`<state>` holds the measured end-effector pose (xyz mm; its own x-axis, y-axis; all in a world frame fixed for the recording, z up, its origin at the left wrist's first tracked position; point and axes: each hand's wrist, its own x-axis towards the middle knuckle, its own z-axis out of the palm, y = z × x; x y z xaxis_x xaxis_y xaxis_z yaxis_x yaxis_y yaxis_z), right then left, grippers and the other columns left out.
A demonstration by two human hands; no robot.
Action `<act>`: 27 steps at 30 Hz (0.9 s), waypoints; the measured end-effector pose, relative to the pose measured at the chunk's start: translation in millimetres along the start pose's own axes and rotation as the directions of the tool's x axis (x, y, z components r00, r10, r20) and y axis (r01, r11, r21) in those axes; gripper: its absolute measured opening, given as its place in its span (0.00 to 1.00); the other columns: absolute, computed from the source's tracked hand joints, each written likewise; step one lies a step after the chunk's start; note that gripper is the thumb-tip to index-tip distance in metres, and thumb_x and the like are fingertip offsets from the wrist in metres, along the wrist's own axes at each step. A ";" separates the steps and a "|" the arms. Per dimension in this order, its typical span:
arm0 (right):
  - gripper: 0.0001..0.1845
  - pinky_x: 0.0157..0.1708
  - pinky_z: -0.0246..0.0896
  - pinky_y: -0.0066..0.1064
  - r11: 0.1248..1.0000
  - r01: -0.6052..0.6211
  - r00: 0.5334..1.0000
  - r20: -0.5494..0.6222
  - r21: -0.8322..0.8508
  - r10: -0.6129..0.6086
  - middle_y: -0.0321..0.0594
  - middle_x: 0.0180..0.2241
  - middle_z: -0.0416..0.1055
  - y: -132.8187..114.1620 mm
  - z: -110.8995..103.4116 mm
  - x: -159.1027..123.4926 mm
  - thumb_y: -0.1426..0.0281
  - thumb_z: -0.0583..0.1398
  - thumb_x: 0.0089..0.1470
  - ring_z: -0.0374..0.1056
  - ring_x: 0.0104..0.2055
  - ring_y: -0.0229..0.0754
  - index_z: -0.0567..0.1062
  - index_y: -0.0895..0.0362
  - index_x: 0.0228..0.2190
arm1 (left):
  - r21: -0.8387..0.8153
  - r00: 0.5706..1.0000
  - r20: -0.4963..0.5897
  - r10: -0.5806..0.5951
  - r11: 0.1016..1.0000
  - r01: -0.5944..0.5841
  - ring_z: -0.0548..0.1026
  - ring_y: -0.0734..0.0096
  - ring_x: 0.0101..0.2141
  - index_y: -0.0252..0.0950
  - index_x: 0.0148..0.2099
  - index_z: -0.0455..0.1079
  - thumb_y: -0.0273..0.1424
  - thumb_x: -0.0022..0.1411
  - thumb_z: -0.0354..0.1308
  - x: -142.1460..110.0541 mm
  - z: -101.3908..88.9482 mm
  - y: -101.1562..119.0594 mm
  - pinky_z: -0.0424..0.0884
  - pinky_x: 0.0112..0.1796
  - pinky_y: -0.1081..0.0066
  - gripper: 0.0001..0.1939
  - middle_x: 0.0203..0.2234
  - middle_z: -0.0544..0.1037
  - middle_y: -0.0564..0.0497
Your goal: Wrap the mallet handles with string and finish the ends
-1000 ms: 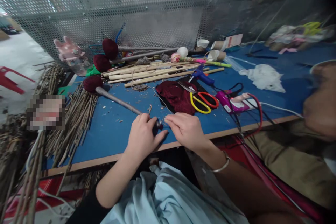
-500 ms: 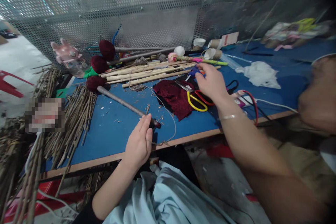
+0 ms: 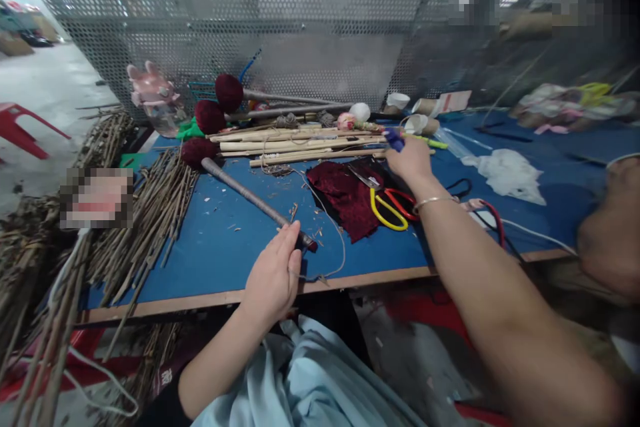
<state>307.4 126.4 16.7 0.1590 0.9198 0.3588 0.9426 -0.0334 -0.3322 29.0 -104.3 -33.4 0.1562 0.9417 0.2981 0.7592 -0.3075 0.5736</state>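
My left hand (image 3: 273,277) lies at the table's front edge, palm down with fingers stretched out, its fingertips touching the lower end of a grey-wrapped stick (image 3: 245,199). That stick carries a dark red padded head (image 3: 199,153) at its far end. A thin grey cord (image 3: 344,260) trails beside this hand. My right hand (image 3: 411,159) reaches over the pale sticks, its fingers closed round a small blue object (image 3: 394,139) whose kind is unclear. Just below the right hand, scissors (image 3: 389,210) with yellow and red handles rest on dark red cloth (image 3: 340,197).
Pale peeled sticks (image 3: 300,144) lie across the blue table (image 3: 210,247). Thin brown twigs (image 3: 145,220) are piled at left. Two more dark red padded heads (image 3: 229,93) lie behind. A white plastic bag (image 3: 510,170) and a co-worker's blurred arm (image 3: 607,233) are at right.
The camera view has shifted, so the table appears lower and further right. My right hand has moved slightly away from the scissors with the blue object. My left hand stays by the stick's end.
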 end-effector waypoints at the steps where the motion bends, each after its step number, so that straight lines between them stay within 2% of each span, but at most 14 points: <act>1: 0.20 0.44 0.60 0.44 0.998 0.002 0.999 -0.052 0.064 0.002 0.58 0.39 0.70 -4.2 -11.2 -11.1 0.69 0.57 0.50 0.67 0.44 0.55 0.71 0.67 0.44 | -0.002 1.000 0.004 -0.005 1.000 0.005 0.61 0.64 0.59 0.32 0.64 0.52 0.32 0.68 0.38 0.0 -0.1 -0.1 0.61 0.57 0.58 0.24 0.58 0.63 0.42; 2: 0.19 0.42 0.61 0.42 0.989 0.002 0.998 -0.067 0.149 0.009 0.53 0.36 0.72 -8.1 -23.1 -25.9 0.67 0.57 0.50 0.68 0.40 0.53 0.72 0.65 0.43 | -0.006 1.000 0.007 -0.007 1.000 0.007 0.61 0.64 0.59 0.32 0.64 0.53 0.32 0.68 0.38 0.0 -0.2 -0.2 0.61 0.57 0.58 0.24 0.58 0.63 0.42; 3: 0.19 0.38 0.63 0.40 0.965 0.006 1.000 -0.029 0.261 0.001 0.49 0.33 0.72 -11.5 -34.9 -44.1 0.64 0.57 0.51 0.68 0.36 0.49 0.72 0.63 0.42 | -0.010 1.000 0.007 -0.007 1.000 0.008 0.61 0.63 0.59 0.33 0.64 0.53 0.32 0.68 0.38 -0.1 -0.2 -0.4 0.61 0.57 0.58 0.24 0.58 0.63 0.42; 4: 0.18 0.34 0.63 0.37 0.922 0.006 1.000 0.023 0.388 -0.016 0.46 0.30 0.72 -14.0 -45.9 -65.1 0.61 0.56 0.52 0.67 0.31 0.46 0.73 0.61 0.40 | -0.014 1.000 0.006 -0.005 1.000 0.005 0.61 0.63 0.59 0.33 0.64 0.52 0.32 0.68 0.38 -0.3 0.0 -0.8 0.61 0.57 0.58 0.24 0.58 0.63 0.42; 5: 0.18 0.31 0.63 0.35 0.861 0.001 0.989 0.126 0.508 -0.075 0.44 0.29 0.72 -15.5 -55.2 -87.8 0.60 0.54 0.53 0.66 0.28 0.43 0.73 0.59 0.38 | -0.017 1.000 0.003 -0.002 1.000 0.002 0.60 0.63 0.59 0.34 0.64 0.52 0.32 0.68 0.38 -0.5 0.2 -1.3 0.61 0.57 0.58 0.24 0.59 0.63 0.43; 7: 0.19 0.25 0.62 0.33 0.723 -0.081 0.916 0.337 0.686 -0.217 0.43 0.29 0.73 -15.6 -66.7 -133.1 0.57 0.54 0.54 0.63 0.23 0.39 0.73 0.58 0.37 | -0.021 1.000 -0.001 0.007 1.000 -0.007 0.60 0.63 0.59 0.35 0.64 0.51 0.32 0.68 0.38 -1.1 0.8 -2.7 0.61 0.57 0.57 0.24 0.59 0.63 0.43; 8: 0.20 0.23 0.60 0.32 0.676 -0.144 0.847 0.443 0.723 -0.293 0.44 0.30 0.74 -14.7 -68.6 -153.3 0.55 0.54 0.54 0.62 0.21 0.37 0.72 0.58 0.37 | -0.021 1.000 0.000 0.013 1.000 -0.013 0.60 0.63 0.59 0.35 0.65 0.50 0.32 0.68 0.38 -1.3 1.2 -3.4 0.61 0.57 0.57 0.24 0.59 0.63 0.43; 9: 0.20 0.21 0.59 0.31 0.647 -0.194 0.806 0.496 0.738 -0.324 0.45 0.32 0.74 -13.7 -68.2 -170.7 0.54 0.54 0.54 0.61 0.20 0.36 0.72 0.58 0.37 | -0.022 1.000 0.003 0.018 1.000 -0.018 0.60 0.63 0.59 0.35 0.65 0.50 0.32 0.68 0.38 -1.4 1.4 -4.0 0.61 0.57 0.57 0.25 0.59 0.62 0.43; 11: 0.20 0.20 0.58 0.29 0.648 -0.228 0.764 0.546 0.727 -0.343 0.45 0.32 0.74 -12.4 -63.1 -194.8 0.54 0.53 0.55 0.60 0.20 0.35 0.72 0.58 0.36 | -0.020 1.000 0.006 0.022 1.000 -0.022 0.59 0.63 0.59 0.36 0.65 0.48 0.33 0.68 0.38 -1.6 1.8 -4.8 0.61 0.57 0.57 0.25 0.59 0.62 0.43; 13: 0.20 0.21 0.58 0.28 0.672 -0.219 0.765 0.552 0.707 -0.332 0.44 0.31 0.73 -12.6 -56.5 -205.7 0.55 0.52 0.57 0.59 0.21 0.34 0.72 0.58 0.36 | -0.017 1.000 0.009 0.018 1.000 -0.018 0.59 0.63 0.59 0.36 0.65 0.48 0.33 0.68 0.38 -1.6 2.0 -5.2 0.60 0.57 0.57 0.25 0.60 0.61 0.43; 16: 0.20 0.22 0.58 0.28 0.692 -0.192 0.768 0.546 0.696 -0.336 0.42 0.30 0.71 -14.4 -51.4 -207.1 0.56 0.51 0.58 0.59 0.22 0.34 0.71 0.59 0.35 | -0.019 1.000 0.010 0.011 1.000 -0.010 0.59 0.63 0.59 0.36 0.65 0.48 0.33 0.68 0.38 -1.6 2.4 -5.2 0.60 0.57 0.57 0.25 0.60 0.61 0.43; 23: 0.20 0.23 0.57 0.28 0.730 -0.149 0.768 0.543 0.667 -0.339 0.40 0.27 0.69 -16.4 -52.2 -205.9 0.56 0.50 0.58 0.58 0.21 0.34 0.70 0.59 0.32 | -0.027 1.000 0.016 0.002 1.000 -0.002 0.59 0.63 0.59 0.34 0.65 0.49 0.33 0.68 0.38 -1.4 2.5 -4.5 0.60 0.57 0.57 0.25 0.60 0.61 0.42; 27: 0.19 0.22 0.56 0.27 0.749 -0.134 0.769 0.544 0.649 -0.334 0.37 0.23 0.65 -17.2 -51.2 -206.6 0.56 0.50 0.58 0.58 0.21 0.35 0.69 0.59 0.29 | -0.027 1.000 0.018 -0.002 1.000 0.002 0.60 0.63 0.59 0.33 0.64 0.50 0.33 0.67 0.38 -0.6 1.8 -3.8 0.60 0.57 0.58 0.25 0.59 0.62 0.41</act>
<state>273.3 -83.1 -7.1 -0.3526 0.9316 -0.0879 0.4940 0.1055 -0.8630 27.2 -103.5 -37.1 0.1661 0.9446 0.2832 0.7421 -0.3089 0.5948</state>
